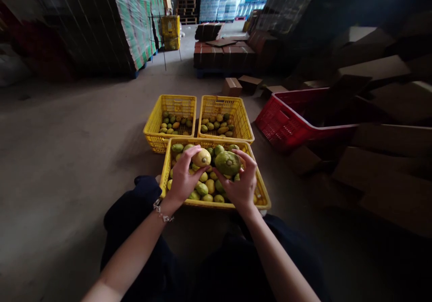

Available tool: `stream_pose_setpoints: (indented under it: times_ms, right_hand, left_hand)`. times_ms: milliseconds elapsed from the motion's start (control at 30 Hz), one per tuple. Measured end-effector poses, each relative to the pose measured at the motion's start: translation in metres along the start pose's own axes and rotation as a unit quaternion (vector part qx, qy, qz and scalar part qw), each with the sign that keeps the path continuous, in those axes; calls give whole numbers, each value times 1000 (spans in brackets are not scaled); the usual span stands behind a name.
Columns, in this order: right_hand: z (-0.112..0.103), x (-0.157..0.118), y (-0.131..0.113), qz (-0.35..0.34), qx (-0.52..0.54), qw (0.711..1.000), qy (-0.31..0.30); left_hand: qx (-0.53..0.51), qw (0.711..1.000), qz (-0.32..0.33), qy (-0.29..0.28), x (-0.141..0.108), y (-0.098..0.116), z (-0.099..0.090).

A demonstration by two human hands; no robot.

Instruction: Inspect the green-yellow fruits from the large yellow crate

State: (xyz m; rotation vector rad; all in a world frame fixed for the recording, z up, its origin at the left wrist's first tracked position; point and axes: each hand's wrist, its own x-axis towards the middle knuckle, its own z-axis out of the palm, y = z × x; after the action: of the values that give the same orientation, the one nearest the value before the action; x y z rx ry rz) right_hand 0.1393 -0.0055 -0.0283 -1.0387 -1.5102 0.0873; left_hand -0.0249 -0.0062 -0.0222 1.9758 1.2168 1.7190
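Note:
My left hand [185, 176] is closed around a smooth pale yellow fruit [202, 158], whose round stem end faces me. Beside it, my right hand [241, 180] grips a larger green fruit [228, 163] with a bumpy skin, thumb below and fingers over its right side. Both fruits are held up over the near yellow crate [216, 205], which holds many yellow and green fruits [209, 186] of a similar kind. Their exact kind I cannot make out. The hands and held fruits hide part of the crate's contents.
Two more yellow crates, left [153, 135] and right [245, 117], stand just beyond with fewer fruits. A red crate [286, 126] sits to the right among cardboard boxes [374, 158]. Farther off are a carton-loaded pallet [224, 56] and a wrapped stack [135, 18].

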Motion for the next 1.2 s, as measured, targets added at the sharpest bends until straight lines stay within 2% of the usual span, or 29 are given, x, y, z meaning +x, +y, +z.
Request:
stream_pose_setpoints:
  times_ms: [133,333,1067,1200]
  right_hand:
    - [0,1,2,-31,0,999,5]
    - [-1,0,0,0,13,1000,-21]
    - [-1,3,-5,-59,-11,998,-21]
    - [-1,2,-5,-62,-20,998,-25]
  left_hand:
    - [24,999,33,-14,0,2,-3]
    - [48,996,2,-72,-1,5,-6]
    - [108,991,69,-35,-2,2,-5]
    - [97,994,47,-32,0,4,-6]
